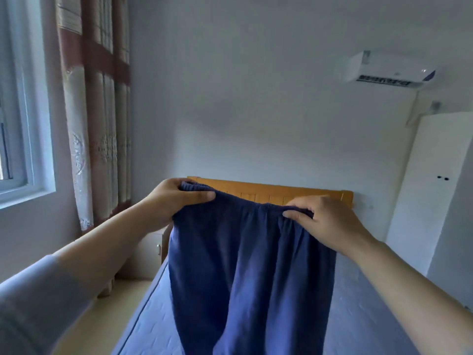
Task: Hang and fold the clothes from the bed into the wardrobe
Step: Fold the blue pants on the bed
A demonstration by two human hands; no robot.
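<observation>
A pale-walled bedroom, seen from the foot of a bed with a blue quilted cover (363, 316). Held up in the air above that bed hangs a pair of dark blue soft-fabric trousers with a gathered elastic waistband (250, 265). The waistband is stretched roughly level between 2 hands and the legs drop down out of view at the bottom edge.

The left hand (176, 198) grips the waistband's left end, thumb laid across the front and fingers curled behind. The right hand (325, 219) pinches the right end the same way, thumb in front. A grey sleeve (38, 303) covers the left forearm near the camera; the right forearm is bare.

Behind the trousers runs an orange-brown wooden headboard (268, 192) against the wall. Left of the bed stands a small light-coloured bedside cabinet (151, 247). Farther left hangs a beige and reddish-brown striped curtain (97, 124) beside a white-framed window (23, 149). To the right stands a tall white cupboard front with 2 small dark knobs (422, 188), and above it a white wall-mounted air conditioner (389, 70).
</observation>
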